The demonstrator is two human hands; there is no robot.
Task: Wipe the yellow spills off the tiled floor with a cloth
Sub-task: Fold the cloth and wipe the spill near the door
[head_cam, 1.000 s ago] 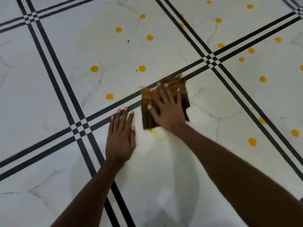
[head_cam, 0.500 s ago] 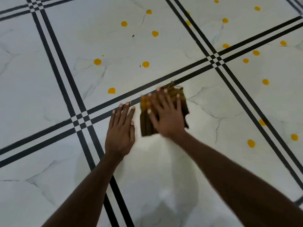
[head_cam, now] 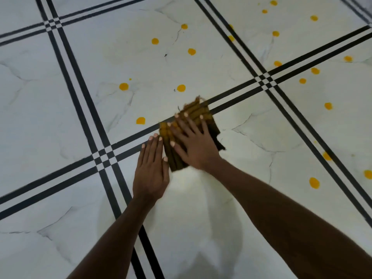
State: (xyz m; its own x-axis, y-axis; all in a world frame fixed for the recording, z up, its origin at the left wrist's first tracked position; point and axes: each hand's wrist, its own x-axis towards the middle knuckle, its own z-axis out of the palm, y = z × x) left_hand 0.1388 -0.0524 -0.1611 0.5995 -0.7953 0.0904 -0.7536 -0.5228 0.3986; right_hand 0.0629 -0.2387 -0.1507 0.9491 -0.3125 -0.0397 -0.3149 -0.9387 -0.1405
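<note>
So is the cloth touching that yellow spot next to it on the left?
Apart. The head view shows bare white tile between the cloth and the nearest yellow spot; the right hand lies flat on the cloth.

A small dark speck (head_cam: 165, 55) is seen in the upper middle of the view. A second, fainter speck (head_cam: 174, 90) lies lower down, well apart from it. A soft grey shadow (head_cam: 193, 234) is cast across the bottom centre. Paired black bands (head_cam: 150, 248) are crossed by others, and small chequered squares (head_cam: 103, 156) are formed at each crossing.
</note>
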